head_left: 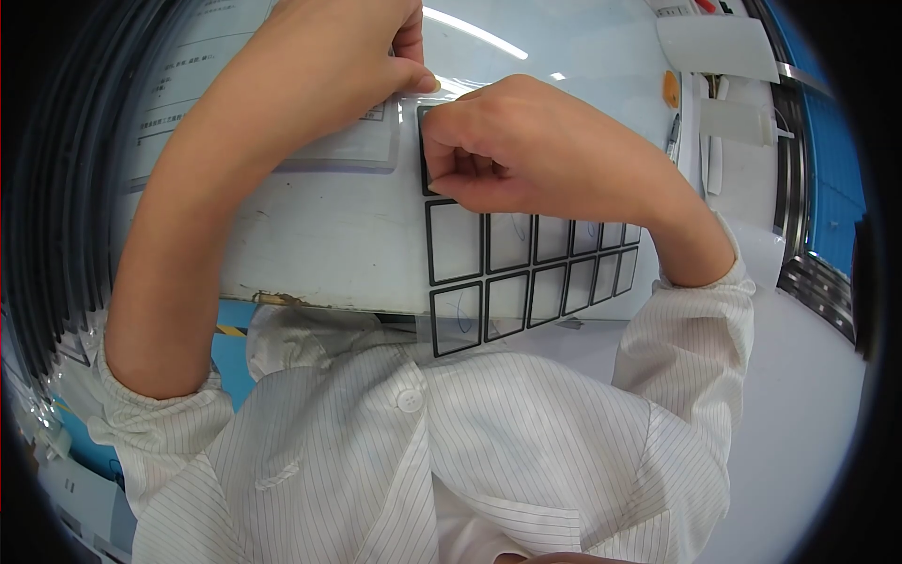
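A clear film sheet (458,242) lies over the front edge of the white table, carrying rows of black rectangular frames (430,246). Its near row hangs past the edge, toward my body. My right hand (531,141) is closed over the far rows, thumb and forefinger pinched at the left side of a frame; anything between the tips is too small to make out. Beyond it, to the left, my left hand (362,66) has its thumb bent in near the film's far left corner. Its fingers are curled and partly out of view, so whatever they grip is hidden.
Under my left forearm lies a printed sheet in a clear sleeve (352,155). An orange object (671,89) and a pen (674,134) are at the table's right side. White papers (719,47) stand beyond them. The table's front edge (310,303) is worn.
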Available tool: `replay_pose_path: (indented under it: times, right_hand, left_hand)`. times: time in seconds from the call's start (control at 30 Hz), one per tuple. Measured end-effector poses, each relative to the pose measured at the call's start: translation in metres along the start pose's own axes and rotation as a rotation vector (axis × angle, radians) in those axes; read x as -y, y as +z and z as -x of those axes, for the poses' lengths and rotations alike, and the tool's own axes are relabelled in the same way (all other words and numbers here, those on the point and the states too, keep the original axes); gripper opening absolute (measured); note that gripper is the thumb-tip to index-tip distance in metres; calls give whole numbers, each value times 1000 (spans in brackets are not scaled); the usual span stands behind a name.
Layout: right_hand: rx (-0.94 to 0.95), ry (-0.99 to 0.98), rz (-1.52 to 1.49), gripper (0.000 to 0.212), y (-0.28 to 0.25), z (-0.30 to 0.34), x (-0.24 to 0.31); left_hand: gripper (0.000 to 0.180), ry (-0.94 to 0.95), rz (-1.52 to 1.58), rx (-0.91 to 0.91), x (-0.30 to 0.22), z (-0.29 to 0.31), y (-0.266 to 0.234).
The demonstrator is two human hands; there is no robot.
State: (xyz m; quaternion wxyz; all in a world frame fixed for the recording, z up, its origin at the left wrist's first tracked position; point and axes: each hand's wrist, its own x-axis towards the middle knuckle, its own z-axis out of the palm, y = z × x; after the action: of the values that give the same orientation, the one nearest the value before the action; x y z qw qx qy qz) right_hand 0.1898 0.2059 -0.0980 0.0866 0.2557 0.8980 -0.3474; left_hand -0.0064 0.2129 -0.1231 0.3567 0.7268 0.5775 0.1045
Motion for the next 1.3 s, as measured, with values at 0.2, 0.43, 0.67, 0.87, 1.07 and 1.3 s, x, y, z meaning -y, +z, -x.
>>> replay_pose_path:
  times: [0.2,0.43,0.67,0.87,1.07,1.3]
  right_hand:
    - [11,40,-61,9,-2,1,-1]
    - [39,62,-158,9,-4,-3,1]
    - [38,26,-119,10,-3,-6,2]
    - [51,38,-152,10,-4,-4,-2]
    - [22,32,-143,11,-2,-2,-2]
    - [48,66,-198,10,-5,2,-10]
  left_hand:
    - [19,14,-13,-8,-1,-3,2]
    - [19,535,289,-229,27,-6,15]
    - [20,1046,602,-406,43,-6,20]
    - [20,1028,575,-358,23,-2,10]
    - [20,1073,613,-404,34,-10,20]
    - [17,-49,16,74,-17,1,-18]
